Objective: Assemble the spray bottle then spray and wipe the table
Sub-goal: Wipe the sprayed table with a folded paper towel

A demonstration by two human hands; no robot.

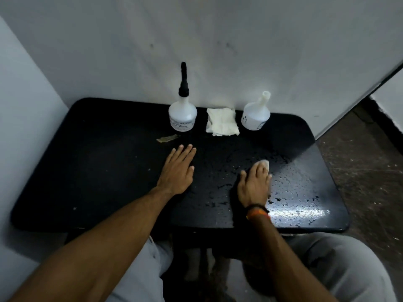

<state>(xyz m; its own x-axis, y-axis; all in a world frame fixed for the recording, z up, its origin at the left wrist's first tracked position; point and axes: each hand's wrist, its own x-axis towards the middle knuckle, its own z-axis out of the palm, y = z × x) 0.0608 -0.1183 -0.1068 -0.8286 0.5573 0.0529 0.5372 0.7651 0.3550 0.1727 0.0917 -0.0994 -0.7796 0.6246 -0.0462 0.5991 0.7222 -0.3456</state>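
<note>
Right hand [254,186] pressed flat on a white wipe [265,164] over the wet black table [87,171], left hand [177,171] open and flat beside it, assembled spray bottle [182,115] upright beyond, label unreadable.

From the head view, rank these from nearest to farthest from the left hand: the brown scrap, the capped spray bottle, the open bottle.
From the left hand:
1. Brown scrap, just beyond the fingertips, slightly left.
2. Capped spray bottle, straight behind, by the wall.
3. Open bottle, far right at the back, past the folded tissue.
</note>
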